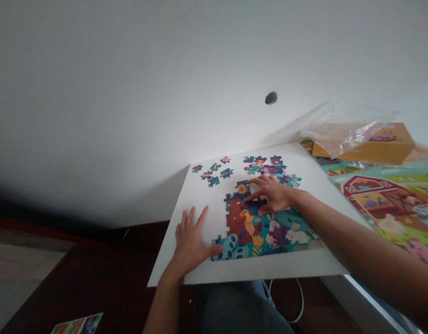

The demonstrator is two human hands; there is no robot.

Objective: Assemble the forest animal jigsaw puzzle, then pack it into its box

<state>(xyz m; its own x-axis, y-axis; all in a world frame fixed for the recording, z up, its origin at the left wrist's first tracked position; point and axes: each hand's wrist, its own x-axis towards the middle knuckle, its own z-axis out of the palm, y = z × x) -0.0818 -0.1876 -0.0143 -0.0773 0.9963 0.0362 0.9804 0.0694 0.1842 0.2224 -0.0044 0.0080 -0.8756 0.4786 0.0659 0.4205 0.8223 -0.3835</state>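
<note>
A partly joined puzzle with a bear, a fox and rabbits lies on a white board. My left hand rests on the board at the puzzle's left side, fingers spread, its thumb on the lower left corner pieces. My right hand is over the puzzle's upper part, fingers apart and fingertips touching pieces near the bear's head; part of the puzzle is hidden beneath it. Loose pieces lie at the upper left of the board, and more loose pieces lie beyond my right hand.
A clear plastic bag lies on a yellow box at the back right. Beside the board is a farm picture. A white wall with a hole stands behind. A picture card lies low at the left.
</note>
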